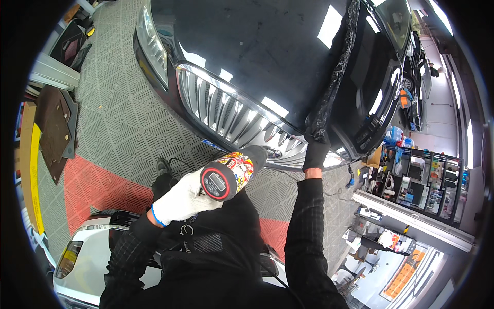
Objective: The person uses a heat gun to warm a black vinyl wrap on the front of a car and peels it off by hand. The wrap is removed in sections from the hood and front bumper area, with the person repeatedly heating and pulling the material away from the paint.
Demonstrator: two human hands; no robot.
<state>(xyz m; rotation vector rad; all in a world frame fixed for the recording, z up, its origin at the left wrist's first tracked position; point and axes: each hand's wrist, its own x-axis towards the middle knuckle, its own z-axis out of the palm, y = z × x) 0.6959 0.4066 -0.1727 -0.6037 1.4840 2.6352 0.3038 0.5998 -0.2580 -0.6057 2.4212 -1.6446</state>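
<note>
My left hand (182, 200), in a white knit glove, is wrapped round a heat gun (229, 176) covered in colourful stickers, with a small round display on its back end. The gun's dark nozzle points forward at the chrome grille (226, 110) of a black car. On my right hand (315, 154) is a black glove; its fingers are closed on the front end of a crumpled strip of glossy black film (337, 77). This bunched film runs back along the hood (252, 51). The surface left of it looks duller, the right side glossier. My right fingertips are mostly hidden.
A white car (92, 257) stands close behind me. Shelves (424, 183) with bottles and boxes stand at the right, near a workbench (375, 268). Brown mats (54, 126) lean at the left. A thin cable (334, 193) trails over the grey and red tiled floor (118, 92).
</note>
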